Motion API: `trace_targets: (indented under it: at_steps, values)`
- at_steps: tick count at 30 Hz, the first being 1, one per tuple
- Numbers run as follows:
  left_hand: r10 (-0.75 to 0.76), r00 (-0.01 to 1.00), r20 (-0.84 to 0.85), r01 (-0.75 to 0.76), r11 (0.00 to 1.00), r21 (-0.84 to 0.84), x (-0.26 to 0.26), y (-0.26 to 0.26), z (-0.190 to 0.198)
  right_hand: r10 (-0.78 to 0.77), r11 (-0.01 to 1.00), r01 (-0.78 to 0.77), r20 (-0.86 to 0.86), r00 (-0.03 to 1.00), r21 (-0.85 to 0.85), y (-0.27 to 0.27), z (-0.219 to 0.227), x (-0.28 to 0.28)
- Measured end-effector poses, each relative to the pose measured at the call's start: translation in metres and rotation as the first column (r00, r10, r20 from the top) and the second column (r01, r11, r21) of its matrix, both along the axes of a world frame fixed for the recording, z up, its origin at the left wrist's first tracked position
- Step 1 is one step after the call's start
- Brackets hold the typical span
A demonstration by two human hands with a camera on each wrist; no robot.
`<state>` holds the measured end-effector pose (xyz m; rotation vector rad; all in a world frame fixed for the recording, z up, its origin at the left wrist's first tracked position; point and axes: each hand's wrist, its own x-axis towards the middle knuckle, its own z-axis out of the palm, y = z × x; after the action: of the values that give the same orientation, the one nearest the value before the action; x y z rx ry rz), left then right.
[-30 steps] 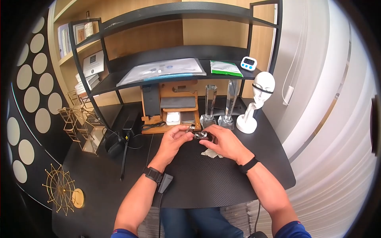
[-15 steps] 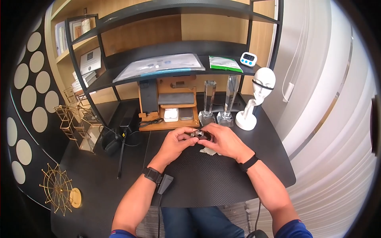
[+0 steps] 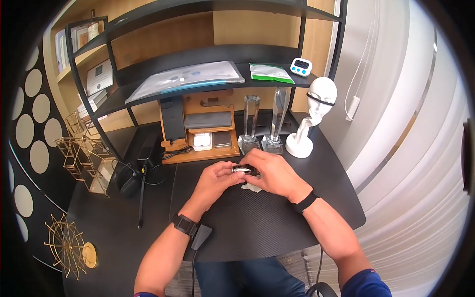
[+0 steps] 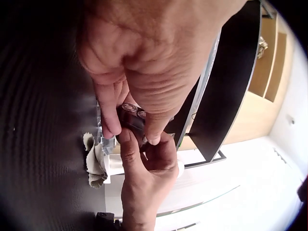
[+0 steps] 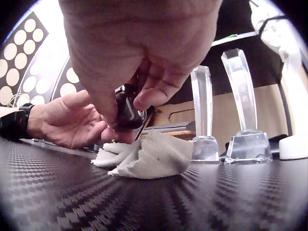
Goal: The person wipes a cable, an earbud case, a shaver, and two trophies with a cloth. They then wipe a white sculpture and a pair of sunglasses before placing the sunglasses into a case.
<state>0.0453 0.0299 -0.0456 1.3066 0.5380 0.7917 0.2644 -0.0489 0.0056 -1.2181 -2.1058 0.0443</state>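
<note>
A small dark, shiny object (image 3: 246, 170) with silvery parts is held between both hands above the black desk. My left hand (image 3: 213, 184) pinches its left side with thumb and fingers. From the right, my right hand (image 3: 275, 174) grips it, fingers over its top. In the left wrist view the dark object (image 4: 133, 120) shows two round metallic rings. The right wrist view shows its glossy black side (image 5: 129, 107) under the right fingers. A crumpled pale cloth (image 5: 153, 156) lies on the desk just below the hands.
Behind the hands stand a wooden organizer (image 3: 198, 156), two crystal trophies (image 3: 251, 119) and a white mannequin head (image 3: 321, 94). Black headphones (image 3: 129, 181) and a gold wheel ornament (image 3: 68, 246) are at the left. A shelf (image 3: 198, 88) spans the back.
The silvery piece at the left fingers and the dark object, apart at first, have come together. The right fingers have shifted over the top. The head view has moved slightly.
</note>
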Motion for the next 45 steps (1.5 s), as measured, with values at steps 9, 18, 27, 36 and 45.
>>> trace_targets:
  at_steps: [9, 18, 27, 36, 45]
  values:
    - [0.038, 0.999, -0.03, -0.034, 0.991, 0.127, -0.004, -0.001, 0.008, -0.015, 0.988, -0.017, -0.199, 0.98, -0.156, -0.001, 0.0, -0.004]
    - [0.001, 1.0, 0.023, -0.006, 0.98, 0.2, -0.008, 0.001, 0.011, 0.011, 0.967, -0.102, -0.362, 0.932, -0.233, 0.003, -0.006, -0.002]
    - [-0.043, 0.999, 0.029, 0.036, 0.972, 0.232, -0.007, 0.002, 0.006, -0.017, 0.958, -0.078, -0.326, 0.945, -0.277, 0.004, -0.008, 0.0]
    - [0.04, 0.999, -0.007, -0.038, 0.988, 0.147, -0.007, 0.01, -0.007, 0.009, 0.974, -0.075, -0.298, 0.954, -0.212, 0.004, -0.007, 0.001]
    - [0.017, 1.0, 0.011, -0.019, 0.984, 0.175, -0.005, 0.007, -0.005, -0.041, 0.959, -0.044, -0.289, 0.956, -0.281, 0.0, -0.004, -0.001]
